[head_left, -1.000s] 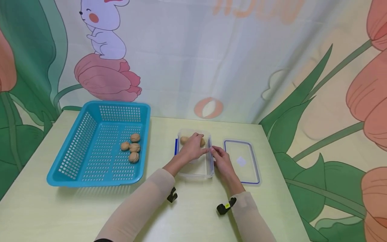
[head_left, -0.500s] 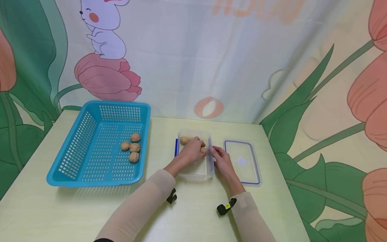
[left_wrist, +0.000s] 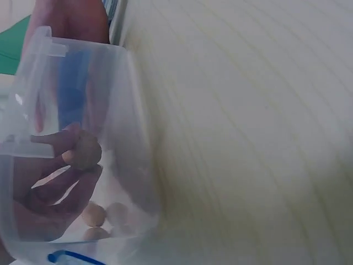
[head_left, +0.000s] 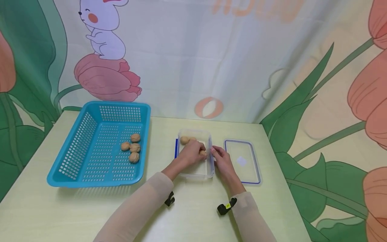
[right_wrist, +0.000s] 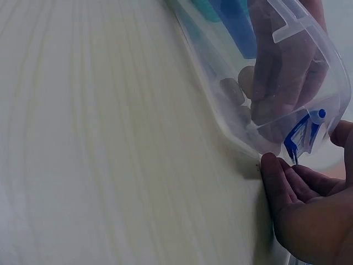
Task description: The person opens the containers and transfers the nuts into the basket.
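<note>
A clear plastic food box (head_left: 196,176) stands on the table with its top uncovered. My left hand (head_left: 190,153) reaches down inside and holds a walnut (head_left: 203,153) in its fingers; the left wrist view shows this walnut (left_wrist: 87,152) through the box wall. Two other walnuts (head_left: 184,139) lie at the box's far end, partly behind the left hand. At the box's right side, my right hand (head_left: 222,160) grips the wall, thumb by the rim and fingers outside. A blue clip (right_wrist: 302,135) on that side shows close to the right fingers.
To the left stands a blue plastic basket (head_left: 96,184) holding several walnuts (head_left: 134,147). The clear lid (head_left: 257,168) with a blue seal lies on the table, just right of the box. A printed curtain (head_left: 175,67) hangs behind the table.
My left hand has shifted from the box's far end nearer to me, with the walnut now in its fingers. The right hand has stayed at the box's side.
</note>
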The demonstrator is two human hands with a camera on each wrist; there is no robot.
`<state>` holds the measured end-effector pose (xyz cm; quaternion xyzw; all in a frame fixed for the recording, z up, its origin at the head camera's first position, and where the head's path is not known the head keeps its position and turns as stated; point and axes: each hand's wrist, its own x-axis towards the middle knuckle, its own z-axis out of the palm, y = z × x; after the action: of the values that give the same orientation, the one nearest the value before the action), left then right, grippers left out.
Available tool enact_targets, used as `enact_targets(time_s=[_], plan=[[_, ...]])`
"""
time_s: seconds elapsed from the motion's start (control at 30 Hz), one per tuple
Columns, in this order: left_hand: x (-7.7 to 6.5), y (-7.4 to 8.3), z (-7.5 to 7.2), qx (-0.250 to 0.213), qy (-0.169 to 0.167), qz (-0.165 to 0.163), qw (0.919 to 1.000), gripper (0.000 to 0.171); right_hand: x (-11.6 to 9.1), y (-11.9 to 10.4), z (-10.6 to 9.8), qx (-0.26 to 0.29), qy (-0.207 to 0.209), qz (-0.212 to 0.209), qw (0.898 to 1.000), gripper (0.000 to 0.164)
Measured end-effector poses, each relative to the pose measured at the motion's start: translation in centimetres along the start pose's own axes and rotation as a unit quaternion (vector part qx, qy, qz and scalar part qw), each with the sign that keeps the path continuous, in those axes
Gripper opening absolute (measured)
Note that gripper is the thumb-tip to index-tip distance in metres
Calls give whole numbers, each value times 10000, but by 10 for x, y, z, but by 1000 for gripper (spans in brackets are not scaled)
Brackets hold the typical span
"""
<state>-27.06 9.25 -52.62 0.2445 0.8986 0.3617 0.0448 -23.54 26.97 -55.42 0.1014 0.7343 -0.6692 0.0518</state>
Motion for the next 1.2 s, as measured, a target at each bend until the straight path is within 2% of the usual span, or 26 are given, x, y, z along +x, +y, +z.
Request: enact_targets(time_s=[0.17,0.37,0.6,0.97,1.2], plan=[[-7,7,-9,86,100,90,9999,16,2,3,-1,48,-43,-44,10000,53],[-17,9,-23,-144,121,165,9997,19,2,4,-2,42,-117,-24,9999,56],[-24,7,-36,-376,195,94,9991,27,2,3,-1,69,-113,-88,9999,59],[-32,5,-41,-494,75,166,9986,37,-1,10,-2,-9,41,-42,10000,55],[-33,4,-47,-603,185,278,9976,36,2,5,0,-67,2,-136,9999,55]])
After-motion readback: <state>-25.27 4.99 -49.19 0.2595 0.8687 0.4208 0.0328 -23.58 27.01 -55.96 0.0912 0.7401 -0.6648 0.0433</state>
